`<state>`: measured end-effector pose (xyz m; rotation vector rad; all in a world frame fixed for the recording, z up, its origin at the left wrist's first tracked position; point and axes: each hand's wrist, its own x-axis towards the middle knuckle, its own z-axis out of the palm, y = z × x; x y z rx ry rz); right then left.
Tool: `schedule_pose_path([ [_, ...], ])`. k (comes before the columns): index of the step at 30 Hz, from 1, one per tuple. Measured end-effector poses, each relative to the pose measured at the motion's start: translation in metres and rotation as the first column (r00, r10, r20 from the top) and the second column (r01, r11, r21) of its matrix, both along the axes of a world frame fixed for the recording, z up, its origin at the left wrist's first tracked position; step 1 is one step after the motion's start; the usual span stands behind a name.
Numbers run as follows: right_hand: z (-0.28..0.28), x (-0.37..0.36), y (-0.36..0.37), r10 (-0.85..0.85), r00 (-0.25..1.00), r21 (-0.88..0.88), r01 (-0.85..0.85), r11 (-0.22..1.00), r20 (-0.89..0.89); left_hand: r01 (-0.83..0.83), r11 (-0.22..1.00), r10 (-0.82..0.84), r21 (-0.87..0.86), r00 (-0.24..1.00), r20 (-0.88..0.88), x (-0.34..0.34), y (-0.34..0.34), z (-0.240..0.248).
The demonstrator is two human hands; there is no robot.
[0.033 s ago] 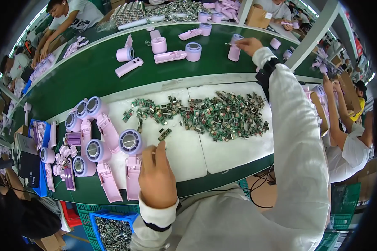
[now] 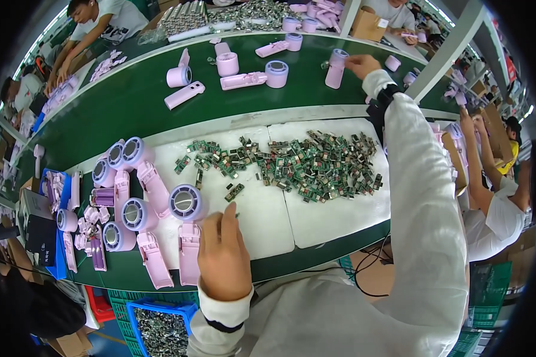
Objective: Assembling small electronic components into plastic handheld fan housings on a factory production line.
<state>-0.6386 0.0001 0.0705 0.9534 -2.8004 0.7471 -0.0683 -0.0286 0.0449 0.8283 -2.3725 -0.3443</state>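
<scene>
My right hand is over the green conveyor belt, fingers stretched out just right of a pink fan housing with a lilac round head. A small green part shows at that housing's left side. It seems apart from my fingers, which hold nothing visible. Near the edge of the white foam sheet, my left hand has its fingers bent together; a tiny dark bit shows at the fingertips, too small to name. Beside it lies an opened pink fan handle below a round fan head. One small circuit board lies ahead of the fingers.
A pile of small green circuit boards covers much of the foam. More pink fans stand at left, by a blue tray. Several fan parts lie along the belt. A white post rises at right; co-workers sit around.
My right hand has drawn slightly right, off the pink fan housing it was touching. My left hand has barely shifted.
</scene>
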Motion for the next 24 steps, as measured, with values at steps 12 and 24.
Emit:
schedule_pose_path([
  [12, 0.039, -0.063, 0.063, -0.265, 0.877, 0.320, 0.136, 0.938, 0.402, 0.073, 0.971, -0.031, 0.228, 0.983, -0.180, 0.021, 0.017, 0.006],
  [24, 0.065, 0.382, 0.113, 0.880, 0.449, -0.037, -0.888, 0.459, 0.152, 0.119, 0.984, -0.093, 0.134, 0.978, -0.187, 0.029, 0.010, -0.002],
])
